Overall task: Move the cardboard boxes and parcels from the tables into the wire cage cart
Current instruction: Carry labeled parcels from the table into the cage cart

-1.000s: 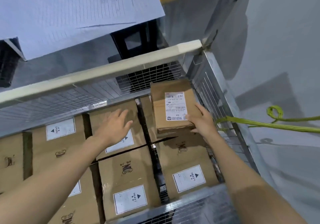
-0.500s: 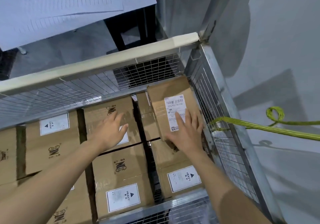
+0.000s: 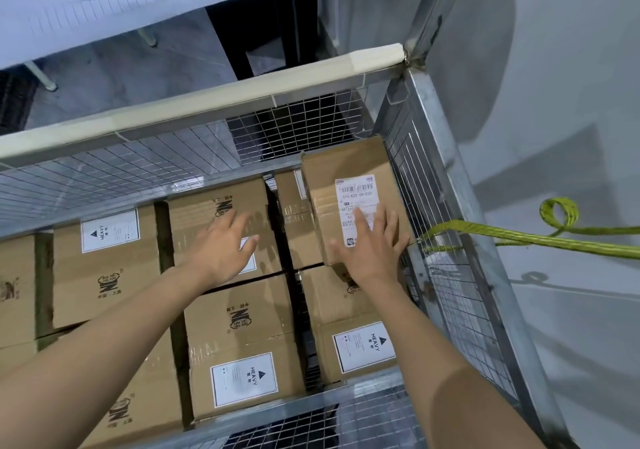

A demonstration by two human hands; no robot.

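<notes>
A small brown parcel [image 3: 346, 168] with a white barcode label [image 3: 355, 194] lies flat, slightly askew, on top of the packed load in the far right corner of the wire cage cart [image 3: 450, 185], its side close against the mesh wall. Below it, larger brown cardboard boxes [image 3: 239, 313] sit in tight rows, several bearing white "HEAVY" stickers.

The white stickers [image 3: 244, 379] on the large cardboard boxes [image 3: 214, 341] read "HEAVY" beside a black triangle, and the shipping label [image 3: 356, 195] on the small parcel [image 3: 346, 162] shows a barcode and "K20-00-032".
</notes>
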